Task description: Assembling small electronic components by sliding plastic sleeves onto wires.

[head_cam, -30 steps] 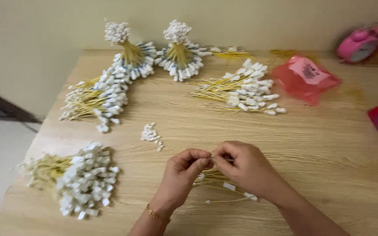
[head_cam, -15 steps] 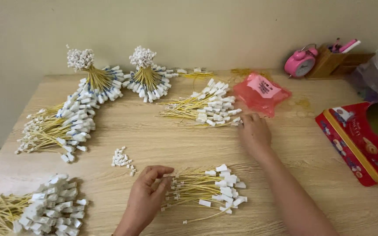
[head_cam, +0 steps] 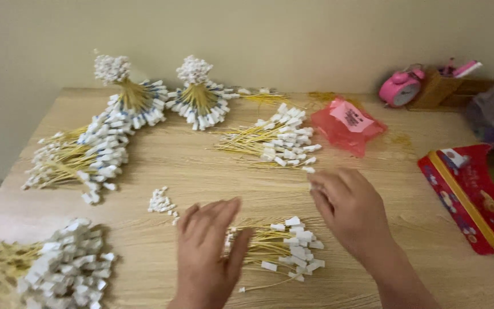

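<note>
Several tag bundles crowd the wooden table below a beige wall; left hand lies spread on a pile, right hand hovers loosely open, empty.

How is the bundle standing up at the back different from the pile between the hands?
The back bundle stands upright, tied at the waist, its white tags fanned in a ring; the near pile lies flat and loose on the table, its tags at one end. No hand touches the back bundle; the left hand rests on the near pile. Both have yellow strings and white tags.
</note>
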